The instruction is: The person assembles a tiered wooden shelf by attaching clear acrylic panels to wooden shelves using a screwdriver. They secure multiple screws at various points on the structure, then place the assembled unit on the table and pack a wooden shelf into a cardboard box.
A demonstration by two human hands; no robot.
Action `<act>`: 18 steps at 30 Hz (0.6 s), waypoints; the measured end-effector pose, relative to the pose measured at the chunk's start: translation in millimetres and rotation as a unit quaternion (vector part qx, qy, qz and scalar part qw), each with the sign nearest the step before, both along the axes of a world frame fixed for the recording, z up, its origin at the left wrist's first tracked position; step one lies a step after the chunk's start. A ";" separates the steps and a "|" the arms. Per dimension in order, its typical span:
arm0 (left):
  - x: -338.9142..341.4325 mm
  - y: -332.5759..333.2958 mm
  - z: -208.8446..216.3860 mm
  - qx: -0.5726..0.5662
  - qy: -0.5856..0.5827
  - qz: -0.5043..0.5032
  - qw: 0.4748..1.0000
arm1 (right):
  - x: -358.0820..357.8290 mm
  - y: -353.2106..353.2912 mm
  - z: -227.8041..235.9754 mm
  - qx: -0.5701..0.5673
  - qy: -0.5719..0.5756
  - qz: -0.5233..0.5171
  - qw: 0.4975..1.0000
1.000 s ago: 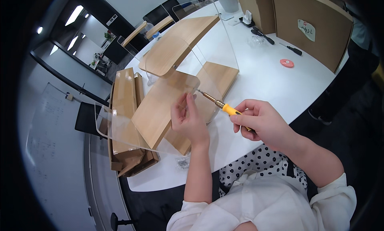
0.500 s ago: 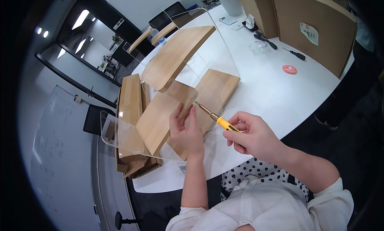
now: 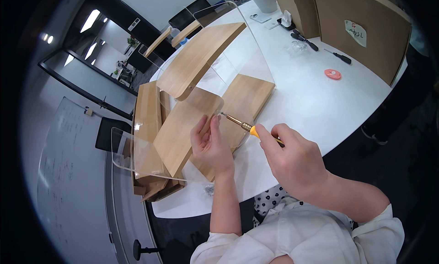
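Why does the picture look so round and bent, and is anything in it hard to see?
Head view: a fisheye lens bends the white table's edge and blackens the corners; the clear plastic panel shows mainly by its edges; ceiling lights flare top left; the yellow-handled screwdriver, right hand and left hand look sharp.

- Left hand (image 3: 211, 147): raised from the lower edge on a bare forearm, palm turned rightward, fingers extended and held together.
- Right hand (image 3: 292, 161): fingers curled closed in a grip, wrist bent slightly, white sleeve at the forearm.
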State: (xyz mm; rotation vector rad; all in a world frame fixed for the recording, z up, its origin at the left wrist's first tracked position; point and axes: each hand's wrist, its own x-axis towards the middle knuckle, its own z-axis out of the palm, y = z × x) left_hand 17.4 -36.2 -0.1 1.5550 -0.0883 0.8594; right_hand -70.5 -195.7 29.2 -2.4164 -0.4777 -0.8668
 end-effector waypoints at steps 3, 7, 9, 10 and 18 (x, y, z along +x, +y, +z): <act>1.2 -0.3 -1.0 -0.001 -0.010 0.002 1.000 | 4.0 1.3 -0.6 -0.043 -0.079 -0.027 0.996; 2.8 -0.1 -2.5 -0.011 -0.028 -0.004 1.000 | 5.6 -0.3 4.6 -0.117 -0.149 -0.030 0.982; 3.4 0.6 -3.1 -0.012 -0.031 -0.006 0.999 | 5.8 -0.4 7.4 -0.150 -0.180 -0.025 0.972; 3.7 1.2 -3.7 -0.011 -0.031 -0.006 0.999 | 5.9 -0.7 7.1 -0.144 -0.170 -0.019 0.975; 6.0 2.8 -7.2 -0.014 -0.048 -0.009 0.999 | 26.2 -22.7 16.8 0.550 0.443 0.159 0.690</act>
